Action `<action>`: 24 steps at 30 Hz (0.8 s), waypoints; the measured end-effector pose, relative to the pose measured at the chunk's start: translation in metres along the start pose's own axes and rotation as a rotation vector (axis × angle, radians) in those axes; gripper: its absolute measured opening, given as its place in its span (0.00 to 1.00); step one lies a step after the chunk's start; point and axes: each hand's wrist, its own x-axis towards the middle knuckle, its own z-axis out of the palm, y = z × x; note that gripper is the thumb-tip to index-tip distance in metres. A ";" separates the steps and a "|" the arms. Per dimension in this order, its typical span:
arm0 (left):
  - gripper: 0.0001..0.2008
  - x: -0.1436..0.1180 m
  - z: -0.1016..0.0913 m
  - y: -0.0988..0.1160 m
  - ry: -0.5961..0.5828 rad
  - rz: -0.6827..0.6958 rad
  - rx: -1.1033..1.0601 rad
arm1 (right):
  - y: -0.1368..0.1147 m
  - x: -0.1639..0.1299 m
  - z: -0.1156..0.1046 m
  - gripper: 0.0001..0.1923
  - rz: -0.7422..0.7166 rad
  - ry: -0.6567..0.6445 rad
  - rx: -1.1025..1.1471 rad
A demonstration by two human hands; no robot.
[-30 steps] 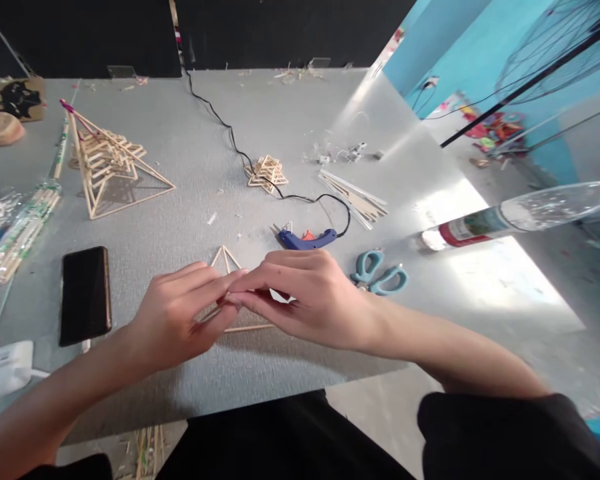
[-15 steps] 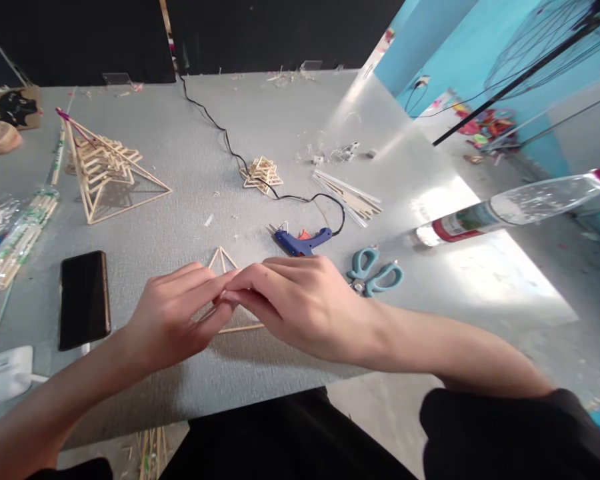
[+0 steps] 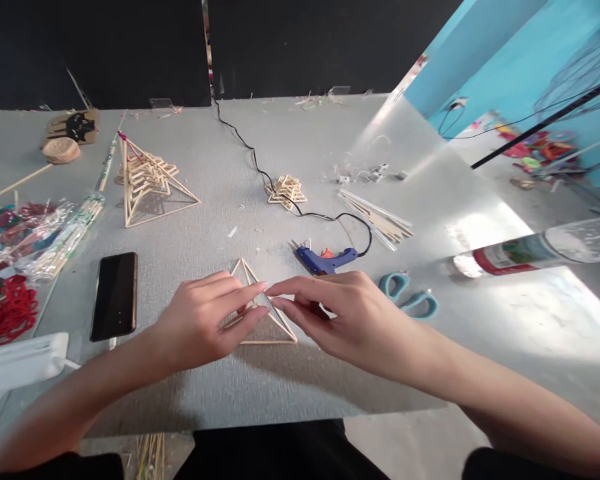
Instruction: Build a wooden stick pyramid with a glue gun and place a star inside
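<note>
**Head view: 2 hands meet over a stick triangle on a grey table**

Head camera looks down on a grey table [image 3: 205,393] that runs back to a black wall; a turquoise wall stands to the right, and sunlight falls across the table's right part. A black cable [image 3: 260,170] trails from the far edge to a blue glue gun [image 3: 327,260] lying just beyond the hands. Teal scissors [image 3: 410,298] lie right of the gun, a bundle of flat sticks [image 3: 377,220] further back, and a clear bottle [image 3: 535,250] lies on its side at the right edge. A small stack of stick stars [image 3: 286,191] sits on the cable. On the left stand a tall stick pyramid [image 3: 147,180], packets of sticks in clear wrap [image 3: 63,237], red cord [image 3: 5,310], a black phone [image 3: 114,295] lying flat and a white box [image 3: 17,363].

The stick triangle [image 3: 275,330] lies flat on the table near its front edge, between both hands. The left hand [image 3: 200,327] rests over the triangle's left side, fingers extended and loosely together, tips pointing right. The right hand [image 3: 353,317] comes in from the right, its fingers [image 3: 293,288] stretched out, slightly spread and not clenched. The 2 index tips nearly meet above the triangle's right edge; whether they pinch a stick there is hard to tell.
</note>
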 end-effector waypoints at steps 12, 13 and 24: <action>0.14 -0.003 0.002 -0.008 -0.041 -0.014 -0.107 | 0.002 0.009 0.006 0.12 0.177 -0.160 0.351; 0.14 -0.003 0.002 -0.009 -0.041 -0.014 -0.111 | 0.001 0.009 0.005 0.11 0.152 -0.136 0.337; 0.13 -0.007 0.003 -0.009 -0.034 -0.002 -0.054 | -0.005 0.014 0.002 0.08 -0.124 -0.039 -0.074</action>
